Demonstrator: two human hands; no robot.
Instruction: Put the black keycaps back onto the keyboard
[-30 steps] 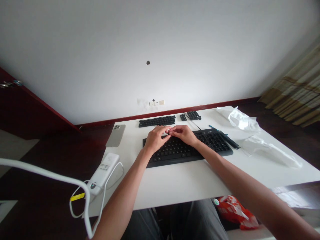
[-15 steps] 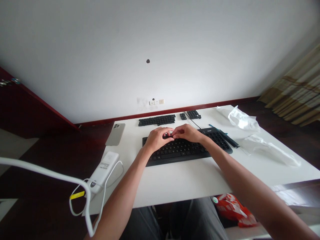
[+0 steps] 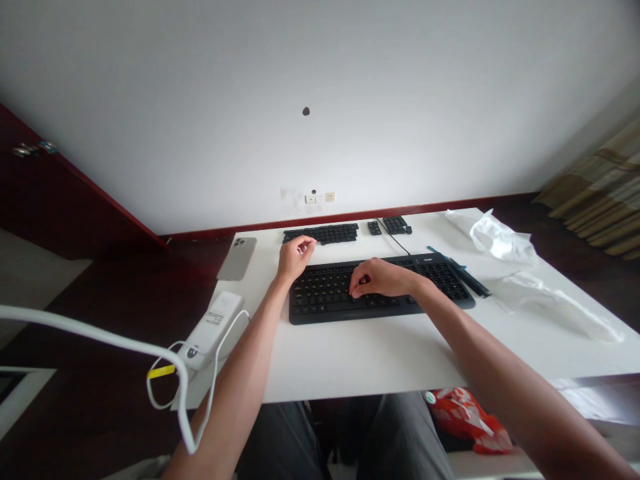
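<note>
A black keyboard (image 3: 330,308) lies on the white table in front of me, its cord running back from the far edge. My right hand (image 3: 377,277) is over the middle of it, fingers curled and tips pressed together down at the keys. Whatever those fingertips might hold is hidden. Beyond the keyboard's far left corner, my left hand (image 3: 296,257) is raised with thumb and fingers pinched, close to a block of loose black keycaps (image 3: 340,233) set out in rows. Anything in that pinch is too small to make out.
Behind the keyboard sit a small group of keycaps (image 3: 374,228) and a number-pad group (image 3: 394,224). A dark thin tool (image 3: 470,280) lies against the right end. Clear plastic bags (image 3: 500,240) are at right. Left are a phone (image 3: 237,259) and a white power strip (image 3: 213,327) with cable.
My hands have parted. The left went from the keyboard's upper middle back and left to the keycap rows; the right came slightly nearer me over the keys. The view shifted a little.
</note>
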